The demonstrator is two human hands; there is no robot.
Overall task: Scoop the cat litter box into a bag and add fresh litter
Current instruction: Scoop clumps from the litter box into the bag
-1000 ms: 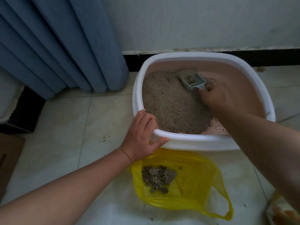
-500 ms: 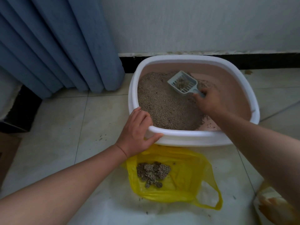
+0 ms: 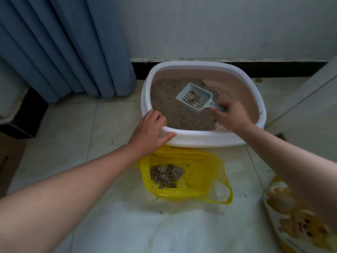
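Above the litter box (image 3: pixel 209 139), mid-scoop, the right hand (image 3: pixel 232 116) curls its grip round the loaded scoop (image 3: pixel 189 105); the left hand (image 3: pixel 148 133) clasps the rim. Next should be a level carry to the bag (image 3: pixel 202 172) alongside.

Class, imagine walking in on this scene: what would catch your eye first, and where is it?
A yellow bag lies open on the floor in front of the litter box, a heap of scooped clumps inside. Over the litter, the right hand holds a pale slotted scoop while the left hand grips the box's near rim.
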